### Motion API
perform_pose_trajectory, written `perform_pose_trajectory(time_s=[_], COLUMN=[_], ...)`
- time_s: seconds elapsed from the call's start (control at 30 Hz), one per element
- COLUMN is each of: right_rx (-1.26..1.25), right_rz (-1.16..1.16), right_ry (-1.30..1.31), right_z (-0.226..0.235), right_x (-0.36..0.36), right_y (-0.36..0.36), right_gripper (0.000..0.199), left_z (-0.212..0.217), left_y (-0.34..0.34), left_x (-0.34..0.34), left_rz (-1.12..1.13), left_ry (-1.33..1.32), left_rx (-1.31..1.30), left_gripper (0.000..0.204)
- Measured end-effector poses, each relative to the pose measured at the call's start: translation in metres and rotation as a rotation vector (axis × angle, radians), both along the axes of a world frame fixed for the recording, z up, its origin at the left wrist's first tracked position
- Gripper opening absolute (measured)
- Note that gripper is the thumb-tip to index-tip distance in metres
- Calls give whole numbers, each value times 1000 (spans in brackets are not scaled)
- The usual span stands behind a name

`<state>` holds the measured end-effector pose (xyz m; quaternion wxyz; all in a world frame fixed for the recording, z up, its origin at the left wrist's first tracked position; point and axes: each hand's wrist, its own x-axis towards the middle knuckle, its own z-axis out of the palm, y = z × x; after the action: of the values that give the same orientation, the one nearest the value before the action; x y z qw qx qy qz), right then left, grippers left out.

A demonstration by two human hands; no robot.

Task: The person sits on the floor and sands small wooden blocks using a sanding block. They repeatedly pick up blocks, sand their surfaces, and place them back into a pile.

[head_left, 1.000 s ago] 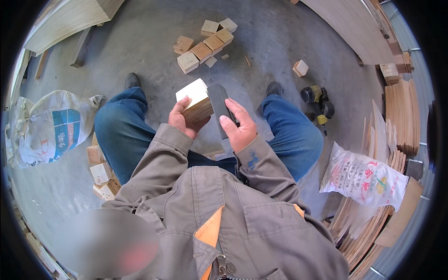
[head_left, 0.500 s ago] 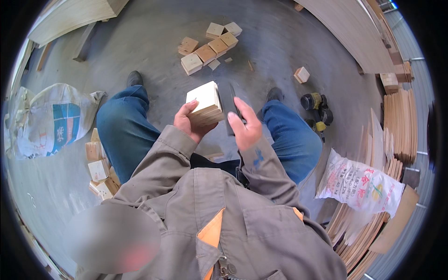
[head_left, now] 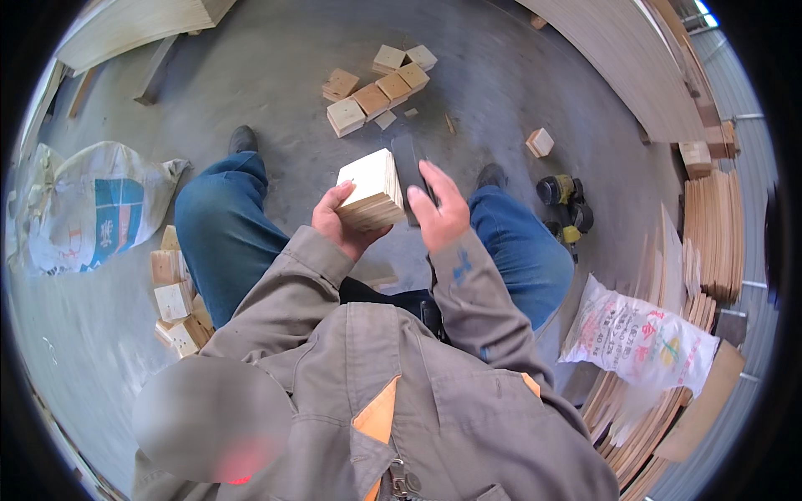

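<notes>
Grey concrete floor [head_left: 276, 92] under everything; beyond both hands, a loose cluster of square wooden blocks [head_left: 372, 100]. Yellow-and-black power tool [head_left: 568, 200] sits well right of the right hand; white printed sack [head_left: 643, 334] further out, lower right.

Left hand [head_left: 344, 221]: palm up, thumb along the near left edge of the top face, fingers curled underneath, partly hidden. Closed firmly round the pale layered wooden block [head_left: 369, 185], which is just ahead of the hand, held off the floor, slightly tilted.

Right hand [head_left: 441, 209]: raised, back of hand outward, thumb and fingers spread moderately, pinching the dark grey flat rectangular bar [head_left: 407, 163]. Bar is on edge, right beside the block's right side; can't tell if they touch.

Block: square, near-white top with small dark mark by the thumb, stacked-ply lines down the sides, edges a bit uneven.
</notes>
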<state>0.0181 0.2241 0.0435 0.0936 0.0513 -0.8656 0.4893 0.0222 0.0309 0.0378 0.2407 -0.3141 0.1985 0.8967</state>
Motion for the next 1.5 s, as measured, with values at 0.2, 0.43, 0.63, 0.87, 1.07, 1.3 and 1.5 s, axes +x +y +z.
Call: perform_pose_trajectory(time_s=[0.2,0.43,0.63,0.87,1.07,1.3,1.5], right_rx=[2,-69,-42,-10,3,-19,4], right_rz=[114,-91,56,-29,-110,101,-44], right_ry=[49,-120,-19,32,-42,54,47], right_z=[22,-17,1,-7,-7,23,0], right_x=[61,-18,39,30,-3,54,-4], right_y=[0,6,4,-1,8,-7,4], right_gripper=[49,44,48,46,47,47,45], left_z=[-2,-9,-2,-11,0,-8,-14], left_y=[0,1,-2,2,1,-2,3], left_x=[-7,3,-7,1,5,-6,8], left_rz=[97,-27,105,-25,-124,77,-179], left_ry=[-86,-5,-78,-29,66,-69,69], left_rx=[-3,61,-24,11,29,-72,7], left_gripper=[62,61,63,63,62,59,62])
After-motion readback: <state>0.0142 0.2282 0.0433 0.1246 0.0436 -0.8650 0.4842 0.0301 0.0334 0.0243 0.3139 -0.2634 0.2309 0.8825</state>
